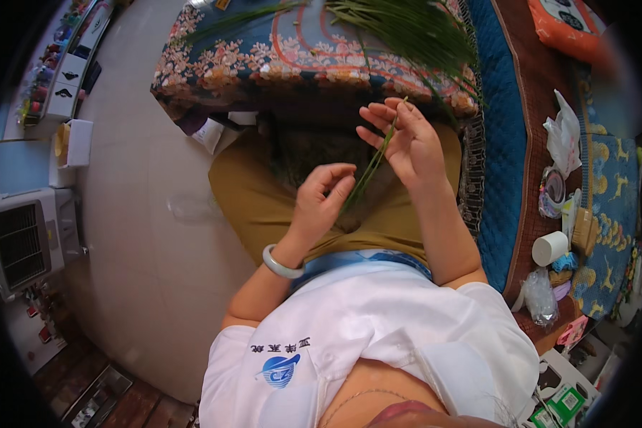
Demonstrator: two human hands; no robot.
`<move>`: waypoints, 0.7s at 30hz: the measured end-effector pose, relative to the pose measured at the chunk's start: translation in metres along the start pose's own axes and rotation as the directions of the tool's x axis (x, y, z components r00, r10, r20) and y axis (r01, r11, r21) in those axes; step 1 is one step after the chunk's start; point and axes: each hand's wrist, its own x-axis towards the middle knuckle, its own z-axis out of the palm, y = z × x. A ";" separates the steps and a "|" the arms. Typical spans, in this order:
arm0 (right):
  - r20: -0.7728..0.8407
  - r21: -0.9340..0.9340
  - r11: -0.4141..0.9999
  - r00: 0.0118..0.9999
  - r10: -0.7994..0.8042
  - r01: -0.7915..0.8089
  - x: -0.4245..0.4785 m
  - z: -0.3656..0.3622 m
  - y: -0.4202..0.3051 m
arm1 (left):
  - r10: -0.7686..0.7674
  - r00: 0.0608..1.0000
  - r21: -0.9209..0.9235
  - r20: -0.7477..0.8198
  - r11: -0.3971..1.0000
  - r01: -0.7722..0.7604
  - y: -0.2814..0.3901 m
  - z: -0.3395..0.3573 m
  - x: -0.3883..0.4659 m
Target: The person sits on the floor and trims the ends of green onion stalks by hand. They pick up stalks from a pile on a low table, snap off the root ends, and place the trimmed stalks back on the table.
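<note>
My right hand [409,142] pinches the pale upper end of a few thin green stems [375,160] between thumb and fingers, above my lap. The stems slant down to my left hand [323,195], whose thumb and curled fingers are close beside them; whether they touch the stems I cannot tell. A grey-white bangle [283,262] circles my left wrist. Beyond my hands, a large heap of long green stalks [412,32] lies on a table with a flowered cloth [224,64], and a smaller bunch [241,21] lies to its left.
The table edge is just beyond my knees. To the right is a seat with a blue quilted cover [500,160]; a plastic bag [563,136], a tape roll [555,187] and a white cylinder [549,249] lie past it. A heater-like appliance [24,243] stands at the far left.
</note>
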 end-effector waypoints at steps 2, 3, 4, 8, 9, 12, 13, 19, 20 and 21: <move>0.014 0.008 1.000 1.000 -0.019 0.019 0.003 -0.005 0.005 | -0.058 0.997 -0.026 0.050 0.998 0.059 0.002 0.009 -0.003; 0.015 0.026 0.999 1.000 -0.027 0.026 0.004 -0.006 0.009 | -0.085 0.993 -0.058 0.080 0.994 0.090 -0.003 0.012 -0.002; 0.001 0.026 0.999 0.999 -0.037 0.037 0.004 -0.006 0.011 | -0.057 0.996 0.041 0.062 0.998 0.054 0.000 0.017 -0.002; -0.061 0.007 0.996 0.995 -0.083 0.083 0.001 0.003 0.016 | -0.042 0.999 0.091 0.017 0.995 0.040 -0.004 0.024 0.002; -0.072 0.005 0.996 0.993 -0.091 0.092 0.000 0.003 0.018 | -0.059 0.998 0.039 0.009 0.998 0.059 -0.006 0.025 0.002; -0.118 0.017 0.993 0.986 -0.118 0.121 -0.003 0.009 0.018 | -0.139 0.989 -0.156 0.043 0.977 0.144 0.000 0.024 0.000; -0.109 0.026 0.992 0.987 -0.122 0.125 -0.004 0.007 0.018 | -0.166 0.984 -0.181 0.063 0.968 0.175 0.004 0.022 -0.001; 0.004 0.116 0.975 0.982 -0.189 0.188 -0.004 -0.007 0.020 | -0.084 0.995 -0.116 0.056 0.989 0.090 -0.015 0.014 -0.008; -0.014 0.103 0.972 0.977 -0.213 0.213 -0.004 -0.005 0.017 | -0.133 0.991 -0.119 0.030 0.984 0.136 -0.013 0.012 -0.009; -0.028 0.088 0.967 0.971 -0.235 0.237 -0.004 -0.003 0.014 | -0.181 0.983 -0.123 0.001 0.976 0.180 -0.010 0.009 -0.009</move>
